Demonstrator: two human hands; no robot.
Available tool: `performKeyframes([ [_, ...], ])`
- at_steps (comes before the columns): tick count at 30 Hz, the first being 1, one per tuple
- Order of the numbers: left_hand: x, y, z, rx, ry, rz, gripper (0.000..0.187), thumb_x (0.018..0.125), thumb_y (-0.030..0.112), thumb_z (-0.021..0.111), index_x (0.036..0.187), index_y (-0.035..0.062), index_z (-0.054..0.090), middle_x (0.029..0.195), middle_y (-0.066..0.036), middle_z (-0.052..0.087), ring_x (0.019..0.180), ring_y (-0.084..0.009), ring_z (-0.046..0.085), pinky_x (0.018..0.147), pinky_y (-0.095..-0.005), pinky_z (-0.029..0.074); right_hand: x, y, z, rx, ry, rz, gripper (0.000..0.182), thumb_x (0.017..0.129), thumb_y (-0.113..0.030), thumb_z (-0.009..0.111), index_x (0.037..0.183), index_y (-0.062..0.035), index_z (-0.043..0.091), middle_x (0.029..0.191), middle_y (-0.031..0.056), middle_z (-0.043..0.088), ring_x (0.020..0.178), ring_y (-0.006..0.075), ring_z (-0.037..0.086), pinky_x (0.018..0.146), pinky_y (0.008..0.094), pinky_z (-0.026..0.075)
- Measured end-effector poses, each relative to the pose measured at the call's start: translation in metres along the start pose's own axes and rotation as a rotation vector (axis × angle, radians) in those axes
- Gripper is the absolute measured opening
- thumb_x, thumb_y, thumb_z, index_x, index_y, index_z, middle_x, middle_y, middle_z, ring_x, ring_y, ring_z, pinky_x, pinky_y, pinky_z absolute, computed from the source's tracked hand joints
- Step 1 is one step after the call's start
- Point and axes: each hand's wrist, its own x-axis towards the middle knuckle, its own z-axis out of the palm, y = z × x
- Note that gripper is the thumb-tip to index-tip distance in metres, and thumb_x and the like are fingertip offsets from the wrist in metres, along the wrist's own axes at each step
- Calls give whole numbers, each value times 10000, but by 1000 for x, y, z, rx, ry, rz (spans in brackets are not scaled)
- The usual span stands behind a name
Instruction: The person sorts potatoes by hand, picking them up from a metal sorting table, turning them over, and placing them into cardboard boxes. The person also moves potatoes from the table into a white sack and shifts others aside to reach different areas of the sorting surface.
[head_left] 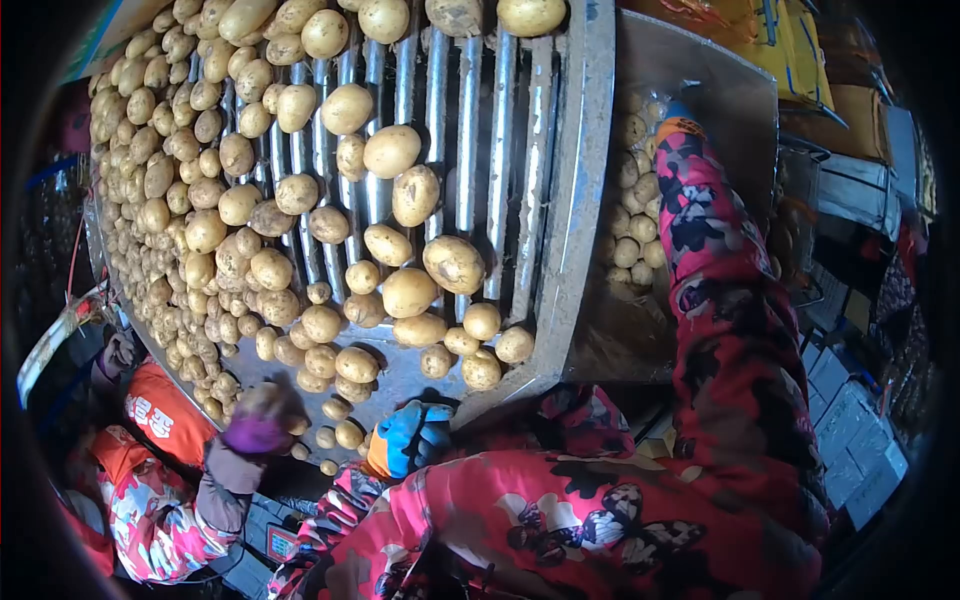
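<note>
My left hand (411, 440), in a blue glove with an orange cuff, is at the near edge of the metal sorting table (395, 375). Its fingers look curled in, and anything inside them is hidden. Small potatoes (349, 434) lie just left of it. My right arm reaches out over a plastic-lined bin (700, 70) partly filled with potatoes (632, 225). At its far end, only a bit of blue glove on my right hand (679, 110) shows past the orange cuff; the fingers cannot be made out.
Metal rollers (467, 150) carry many loose potatoes (390, 152), piled densest on the left. A raised metal rail (585, 170) separates rollers and bin. Beside me on the left works another person, whose purple-gloved hand (262, 425) is blurred near the potatoes. Cartons (850, 440) stand at right.
</note>
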Motion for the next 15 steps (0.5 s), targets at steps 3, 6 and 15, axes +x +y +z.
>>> performKeyframes([
  [3, 3, -1, -9, -28, -78, -17, 285, 994, 199, 377, 1187, 58, 533, 710, -3, 509, 510, -60, 401, 437, -192, 305, -7, 6, -7, 74, 22, -31, 387, 863, -262, 588, 1213, -97, 597, 1245, 192, 577, 1083, 359, 578, 945, 470, 448],
  [6, 11, -1, -23, -104, -260, -87, 291, 1002, 200, 373, 1196, 54, 534, 718, -5, 520, 516, -61, 417, 439, -190, 313, -36, 23, -29, 456, -19, -120, 359, 860, -261, 584, 1175, -97, 631, 1210, 186, 608, 1040, 362, 608, 919, 467, 472],
  [15, -2, -23, -11, 499, -131, 510, 359, 1028, 290, 356, 1217, 47, 542, 928, -61, 646, 600, -71, 544, 504, -182, 420, -100, 19, -161, 2144, 0, -205, 453, 928, -248, 592, 1323, -89, 438, 1372, 233, 466, 1218, 323, 523, 958, 351, 471],
])
